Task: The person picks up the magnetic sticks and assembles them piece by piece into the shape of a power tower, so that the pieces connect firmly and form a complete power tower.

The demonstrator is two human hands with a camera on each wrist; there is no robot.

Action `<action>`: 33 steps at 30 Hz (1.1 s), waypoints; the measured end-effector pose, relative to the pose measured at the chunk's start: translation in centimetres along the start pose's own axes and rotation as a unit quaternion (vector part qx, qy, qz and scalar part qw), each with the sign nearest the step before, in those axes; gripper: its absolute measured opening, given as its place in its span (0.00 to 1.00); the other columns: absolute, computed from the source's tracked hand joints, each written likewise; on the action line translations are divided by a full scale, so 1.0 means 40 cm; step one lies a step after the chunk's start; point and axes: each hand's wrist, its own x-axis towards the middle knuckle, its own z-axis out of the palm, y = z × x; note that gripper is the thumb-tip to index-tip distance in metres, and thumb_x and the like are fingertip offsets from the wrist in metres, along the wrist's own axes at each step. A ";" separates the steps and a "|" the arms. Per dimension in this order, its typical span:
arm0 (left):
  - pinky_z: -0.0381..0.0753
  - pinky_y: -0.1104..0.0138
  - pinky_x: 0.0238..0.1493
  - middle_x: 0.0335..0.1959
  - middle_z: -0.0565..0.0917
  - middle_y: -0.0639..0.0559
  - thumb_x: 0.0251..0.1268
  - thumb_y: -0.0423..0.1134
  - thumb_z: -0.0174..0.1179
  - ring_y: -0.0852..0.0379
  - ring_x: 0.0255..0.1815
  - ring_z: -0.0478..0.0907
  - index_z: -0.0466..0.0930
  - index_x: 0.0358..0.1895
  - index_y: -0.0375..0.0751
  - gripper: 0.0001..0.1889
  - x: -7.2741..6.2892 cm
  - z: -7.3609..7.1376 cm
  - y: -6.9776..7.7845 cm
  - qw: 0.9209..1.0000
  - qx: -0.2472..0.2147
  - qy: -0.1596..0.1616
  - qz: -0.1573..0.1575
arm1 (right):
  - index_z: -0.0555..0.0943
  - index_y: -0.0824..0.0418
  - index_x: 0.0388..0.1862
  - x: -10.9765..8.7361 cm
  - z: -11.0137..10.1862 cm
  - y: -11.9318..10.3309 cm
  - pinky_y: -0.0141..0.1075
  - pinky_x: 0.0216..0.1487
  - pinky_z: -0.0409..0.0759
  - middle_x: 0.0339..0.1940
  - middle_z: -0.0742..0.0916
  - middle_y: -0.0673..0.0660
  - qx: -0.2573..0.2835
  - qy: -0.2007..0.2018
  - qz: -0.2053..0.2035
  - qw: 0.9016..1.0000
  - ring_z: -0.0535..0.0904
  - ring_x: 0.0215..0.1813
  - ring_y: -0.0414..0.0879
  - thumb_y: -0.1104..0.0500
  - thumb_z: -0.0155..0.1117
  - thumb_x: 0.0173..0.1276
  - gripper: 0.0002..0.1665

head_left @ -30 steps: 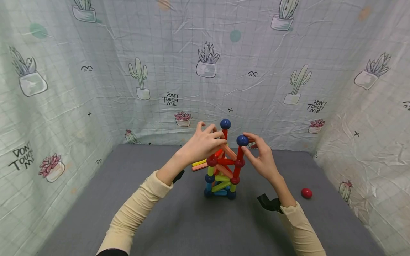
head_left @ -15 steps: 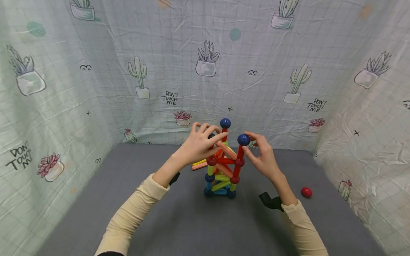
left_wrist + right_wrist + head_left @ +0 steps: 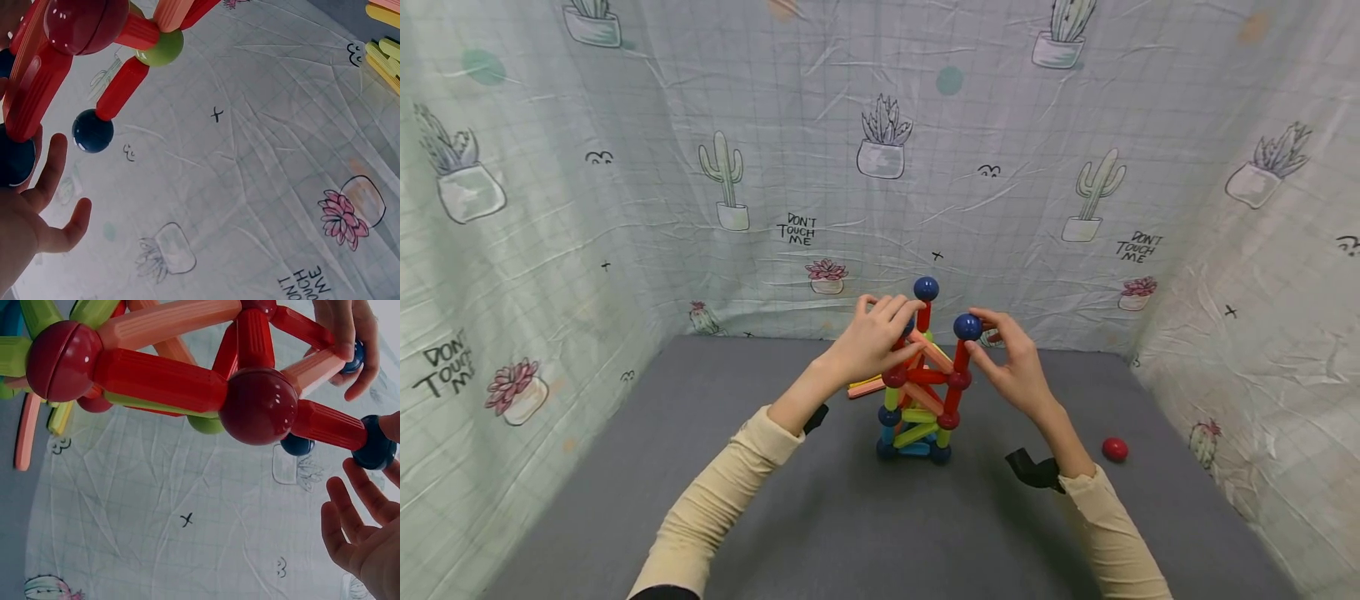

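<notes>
A tower of coloured magnetic rods and balls stands on the grey table, with green and blue rods low down and red ones above. At its top right, my right hand pinches a dark blue ball between thumb and fingers. My left hand grips another blue ball at the top left, mostly covered by the fingers in the head view. A salmon rod slants up to that corner, and the left thumb lies over its upper end. A third blue ball tops the rear red rod, untouched.
Loose salmon and yellow rods lie behind the tower to the left. A red ball rests on the table at the right. A cactus-print curtain encloses the table at the back and sides.
My left fingers shifted and spread around the top-left blue ball, then drew in on it, with the thumb now over the salmon rod's end. My right hand stays on its ball.
</notes>
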 end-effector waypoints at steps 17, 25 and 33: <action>0.66 0.53 0.42 0.39 0.80 0.49 0.65 0.40 0.49 0.51 0.40 0.75 0.76 0.46 0.42 0.11 -0.196 0.151 -0.206 0.975 -0.081 0.010 -0.205 | 0.72 0.65 0.53 -0.067 0.021 0.021 0.44 0.41 0.77 0.44 0.81 0.60 -0.015 -0.070 0.069 0.995 0.76 0.45 0.51 0.64 0.63 0.57 0.24; 0.68 0.53 0.37 0.32 0.79 0.51 0.58 0.45 0.57 0.52 0.34 0.73 0.81 0.37 0.45 0.09 -0.314 0.353 -0.234 0.968 -0.032 -0.170 -0.182 | 0.75 0.62 0.48 -0.108 0.031 0.025 0.42 0.40 0.76 0.42 0.80 0.56 -0.037 -0.103 0.072 0.991 0.72 0.44 0.46 0.60 0.63 0.57 0.19; 0.71 0.55 0.35 0.25 0.79 0.49 0.57 0.40 0.58 0.51 0.32 0.74 0.78 0.29 0.44 0.04 -0.315 0.386 -0.200 0.963 0.007 -0.231 -0.139 | 0.75 0.64 0.48 -0.107 0.032 0.022 0.43 0.40 0.76 0.40 0.81 0.57 -0.042 -0.105 0.082 0.990 0.73 0.43 0.49 0.60 0.64 0.56 0.20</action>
